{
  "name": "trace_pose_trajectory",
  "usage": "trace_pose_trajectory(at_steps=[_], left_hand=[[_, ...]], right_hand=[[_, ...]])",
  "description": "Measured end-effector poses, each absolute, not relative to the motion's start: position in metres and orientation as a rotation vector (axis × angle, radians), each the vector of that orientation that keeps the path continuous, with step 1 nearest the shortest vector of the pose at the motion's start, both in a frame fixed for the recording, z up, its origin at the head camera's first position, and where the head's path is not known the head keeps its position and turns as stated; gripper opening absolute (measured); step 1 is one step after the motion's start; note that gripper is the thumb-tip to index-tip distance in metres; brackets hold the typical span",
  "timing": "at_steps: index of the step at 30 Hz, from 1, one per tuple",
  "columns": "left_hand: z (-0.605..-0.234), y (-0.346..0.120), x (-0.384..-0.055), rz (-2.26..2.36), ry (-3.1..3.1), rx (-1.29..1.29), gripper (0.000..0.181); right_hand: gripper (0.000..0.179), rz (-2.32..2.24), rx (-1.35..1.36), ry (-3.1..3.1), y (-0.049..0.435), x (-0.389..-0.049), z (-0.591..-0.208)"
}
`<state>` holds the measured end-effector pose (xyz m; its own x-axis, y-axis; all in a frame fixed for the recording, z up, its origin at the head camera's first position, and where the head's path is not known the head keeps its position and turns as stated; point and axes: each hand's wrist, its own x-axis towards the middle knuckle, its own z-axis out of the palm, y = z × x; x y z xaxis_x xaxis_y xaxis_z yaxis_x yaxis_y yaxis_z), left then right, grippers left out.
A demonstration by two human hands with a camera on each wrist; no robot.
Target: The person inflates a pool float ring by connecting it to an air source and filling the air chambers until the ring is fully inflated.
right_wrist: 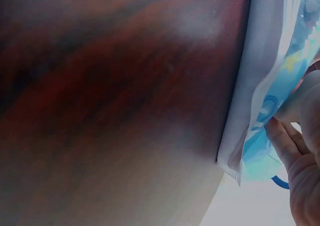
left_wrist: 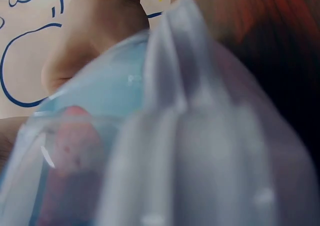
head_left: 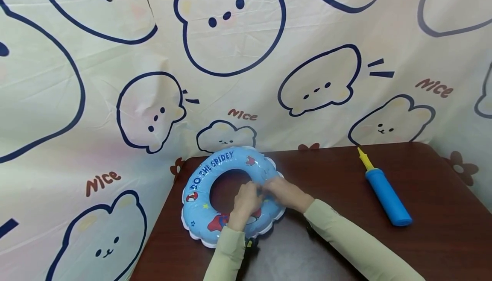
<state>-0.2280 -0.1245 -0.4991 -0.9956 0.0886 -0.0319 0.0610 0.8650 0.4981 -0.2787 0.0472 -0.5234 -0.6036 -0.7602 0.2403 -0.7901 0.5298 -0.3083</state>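
Observation:
An inflated blue swim ring (head_left: 200, 217) with cartoon prints and a scalloped clear edge lies on the table. My left hand (head_left: 246, 202) reaches over its near side, the curled fingers gripping the ring's right part by the hole. Close beside it, my right hand (head_left: 286, 193) pinches the same part from the right, its fingertips almost meeting the left ones. Both hands are slightly blurred in the head view, and what lies between their fingertips is hidden. In the right wrist view, fingers (right_wrist: 285, 143) touch the ring's blue surface (right_wrist: 257, 148). The ring's clear edge (left_wrist: 185, 151) fills much of the left wrist view.
A blue hand pump (head_left: 388, 197) with a yellow nozzle lies at the right of the dark brown table (head_left: 323, 170). Behind the table hangs a pale cloth (head_left: 246, 89) printed with cartoon bears.

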Motion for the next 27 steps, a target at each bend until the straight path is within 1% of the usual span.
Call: trace_pose_trajectory(at_steps=[8,12,15,19,23,27], left_hand=[[-0.495,-0.131,-0.231,0.808,2.972,0.135,0.024],[-0.495,-0.134,-0.232,0.82,2.965,0.112,0.025],[-0.497,-0.137,-0.231,0.835,2.955,0.106,0.028],[-0.497,-0.14,-0.227,0.853,2.959,0.143,0.026],[-0.49,-0.142,-0.225,0.837,2.988,0.19,0.023],[-0.477,-0.145,-0.224,0.841,3.002,0.215,0.03]], right_hand=[[0.027,0.699,1.295,-2.722,0.038,-0.288,-0.526],[0.022,0.747,1.248,-2.722,0.036,-0.291,-0.528],[0.021,0.792,1.237,-2.7,0.039,-0.29,-0.532],[0.019,0.976,1.209,-2.609,0.051,-0.287,-0.535],[0.016,1.136,1.104,-2.544,0.07,-0.29,-0.532],[0.022,1.161,0.928,-2.587,0.095,-0.298,-0.526]])
